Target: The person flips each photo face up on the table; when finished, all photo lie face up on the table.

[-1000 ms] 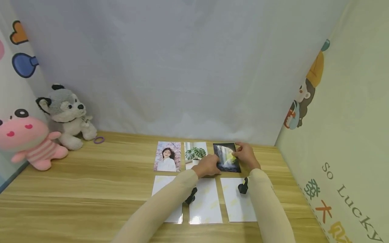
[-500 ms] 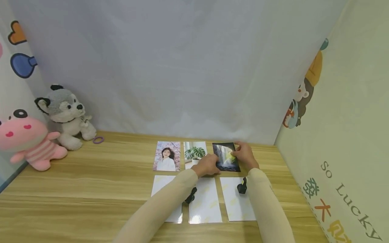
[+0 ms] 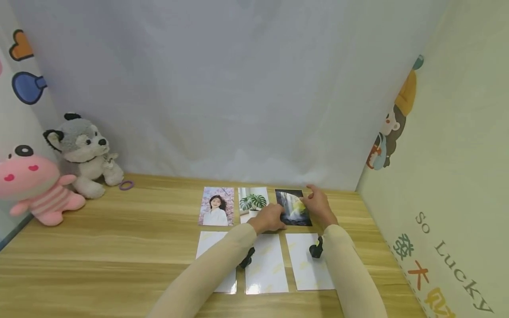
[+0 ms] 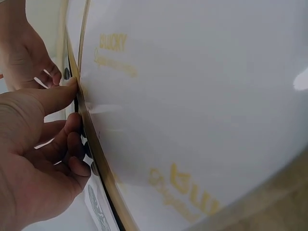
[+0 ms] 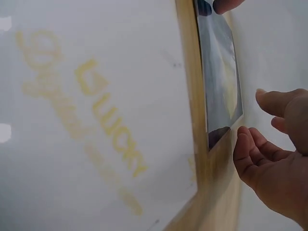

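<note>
A glossy waterfall photo (image 3: 292, 207) lies flat on the table at the right end of the back row. My left hand (image 3: 270, 218) holds it by the near left corner, thumb and curled fingers at the edges. In the left wrist view, the fingers of this left hand (image 4: 48, 144) bend in beside the edge. My right hand (image 3: 320, 206) is at the photo's right side. Seen from the right wrist, the right hand (image 5: 276, 154) has thumb and fingers spread beside the photo (image 5: 219, 77), with a gap between them.
To the left lie a portrait photo (image 3: 216, 206) and a plant photo (image 3: 247, 199). White sheets (image 3: 267, 269) with yellow print form the nearer row. A plush husky (image 3: 89, 154), a pink plush toy (image 3: 39, 187) and a purple ring (image 3: 126, 185) are at the table's left.
My right fingers have opened and come away from the waterfall photo's right edge. My left hand stays at its near left corner. The head view has shifted slightly.
</note>
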The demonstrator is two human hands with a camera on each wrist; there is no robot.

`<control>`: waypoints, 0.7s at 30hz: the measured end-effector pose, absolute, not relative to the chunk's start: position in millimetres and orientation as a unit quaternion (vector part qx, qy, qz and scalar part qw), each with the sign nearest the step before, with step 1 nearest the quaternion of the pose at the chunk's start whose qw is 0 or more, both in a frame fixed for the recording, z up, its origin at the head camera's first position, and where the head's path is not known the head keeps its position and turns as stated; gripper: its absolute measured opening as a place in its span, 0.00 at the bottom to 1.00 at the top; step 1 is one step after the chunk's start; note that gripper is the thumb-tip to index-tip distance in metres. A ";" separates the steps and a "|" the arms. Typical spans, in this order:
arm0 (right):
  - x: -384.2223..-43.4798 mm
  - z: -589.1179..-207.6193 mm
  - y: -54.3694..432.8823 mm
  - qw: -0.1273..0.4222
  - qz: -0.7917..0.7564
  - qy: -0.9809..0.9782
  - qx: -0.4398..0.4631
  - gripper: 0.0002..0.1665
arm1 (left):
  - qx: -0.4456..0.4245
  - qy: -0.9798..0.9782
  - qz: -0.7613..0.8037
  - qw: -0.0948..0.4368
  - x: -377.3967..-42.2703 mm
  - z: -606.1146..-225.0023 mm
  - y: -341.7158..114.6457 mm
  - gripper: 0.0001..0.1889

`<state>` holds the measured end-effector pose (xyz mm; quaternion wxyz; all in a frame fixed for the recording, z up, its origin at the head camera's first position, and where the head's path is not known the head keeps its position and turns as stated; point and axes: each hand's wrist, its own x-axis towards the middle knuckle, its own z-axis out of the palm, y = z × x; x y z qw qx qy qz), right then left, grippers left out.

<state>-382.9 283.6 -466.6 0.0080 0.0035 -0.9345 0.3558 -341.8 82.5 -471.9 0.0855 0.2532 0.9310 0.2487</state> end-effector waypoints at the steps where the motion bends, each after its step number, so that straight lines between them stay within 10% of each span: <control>1: -381.3 -467.0 284.0 0.002 0.366 -0.931 -0.002 0.36 | 0.257 0.931 0.247 0.083 -341.1 -472.5 82.0 0.16; 21: -364.0 -459.1 292.5 0.032 0.391 -0.920 -0.007 0.33 | 0.297 0.927 0.217 0.073 -340.9 -474.8 79.3 0.25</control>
